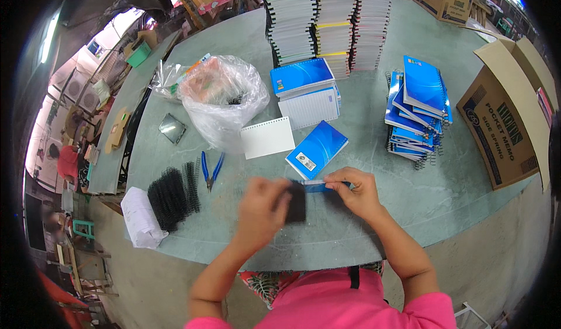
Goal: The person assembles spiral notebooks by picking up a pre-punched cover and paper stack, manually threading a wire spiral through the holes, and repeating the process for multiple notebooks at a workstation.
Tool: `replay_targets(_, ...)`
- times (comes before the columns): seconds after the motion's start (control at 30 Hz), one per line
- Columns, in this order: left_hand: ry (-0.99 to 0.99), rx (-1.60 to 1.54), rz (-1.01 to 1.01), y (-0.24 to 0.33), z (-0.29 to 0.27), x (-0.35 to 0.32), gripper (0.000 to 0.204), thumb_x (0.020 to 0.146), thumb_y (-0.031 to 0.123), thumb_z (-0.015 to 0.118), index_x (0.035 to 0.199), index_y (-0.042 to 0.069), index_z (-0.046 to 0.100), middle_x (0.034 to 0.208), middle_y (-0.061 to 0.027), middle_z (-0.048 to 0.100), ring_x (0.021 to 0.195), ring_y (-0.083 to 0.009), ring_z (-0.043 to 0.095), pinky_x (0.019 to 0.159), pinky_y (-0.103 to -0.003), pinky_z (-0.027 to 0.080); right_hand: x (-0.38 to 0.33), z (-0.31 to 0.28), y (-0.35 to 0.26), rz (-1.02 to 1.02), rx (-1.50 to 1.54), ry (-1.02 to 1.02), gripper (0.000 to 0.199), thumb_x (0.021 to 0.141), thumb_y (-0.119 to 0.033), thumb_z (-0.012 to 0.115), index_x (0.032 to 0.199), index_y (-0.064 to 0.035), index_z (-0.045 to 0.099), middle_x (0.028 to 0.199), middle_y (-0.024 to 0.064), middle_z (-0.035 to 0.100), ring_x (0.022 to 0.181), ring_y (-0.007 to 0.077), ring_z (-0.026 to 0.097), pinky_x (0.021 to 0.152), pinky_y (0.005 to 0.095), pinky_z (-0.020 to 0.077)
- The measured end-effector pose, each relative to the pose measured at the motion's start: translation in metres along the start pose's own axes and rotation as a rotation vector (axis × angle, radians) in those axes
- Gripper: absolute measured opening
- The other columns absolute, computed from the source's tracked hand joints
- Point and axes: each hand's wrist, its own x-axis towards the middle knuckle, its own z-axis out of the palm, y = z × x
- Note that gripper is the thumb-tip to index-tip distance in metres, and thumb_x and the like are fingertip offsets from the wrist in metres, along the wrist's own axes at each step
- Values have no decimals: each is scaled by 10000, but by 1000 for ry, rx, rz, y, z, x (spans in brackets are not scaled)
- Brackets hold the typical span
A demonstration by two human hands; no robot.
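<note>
My right hand point(357, 193) pinches the right end of a thin blue notebook point(317, 187), seen nearly edge-on above the near part of the table. My left hand point(263, 209) is smeared by motion at the notebook's left end, and its fingers do not show clearly. Below the notebook is a small black block point(297, 205), partly behind my left fingers. Just beyond my hands lies a blue-covered notebook point(320, 147) with a white label. To the left are blue-handled pliers point(210, 170) and a row of black wire spiral coils point(169, 194).
Blue notebooks point(304, 77) and loose punched sheets point(267, 138) lie mid-table, by a clear plastic bag point(225, 95). Tall notebook stacks point(292, 30) stand behind. More spiral-bound notebooks point(418, 112) and an open cardboard box point(497, 130) are right. A white paper-wrapped bundle point(140, 218) sits at the left edge.
</note>
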Motion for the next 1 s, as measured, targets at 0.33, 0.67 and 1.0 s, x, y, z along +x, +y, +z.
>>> replay_targets(0.33,-246,-18,52,6,13,4,268,726,33,672,984,48,603,923,-106,531,797,-250,572,720,-327,461,6,-8,-1,307,103,-152,196,711,8,691,902,-31,664,915,89,659,846,155,615,732,288,468)
replay_targets(0.67,8,-62,133,8,14,22,237,713,21,683,941,53,628,894,-91,542,790,-227,565,671,-327,464,3,-4,11,251,126,-281,281,766,12,632,1038,-57,649,925,119,675,826,137,623,749,286,475)
replay_targets(1.0,-76,-52,190,14,25,28,289,697,48,688,978,90,632,877,-98,529,756,-263,556,622,-345,476,1,0,12,260,115,-299,339,759,59,585,1087,-23,609,989,145,658,891,147,598,801,288,460)
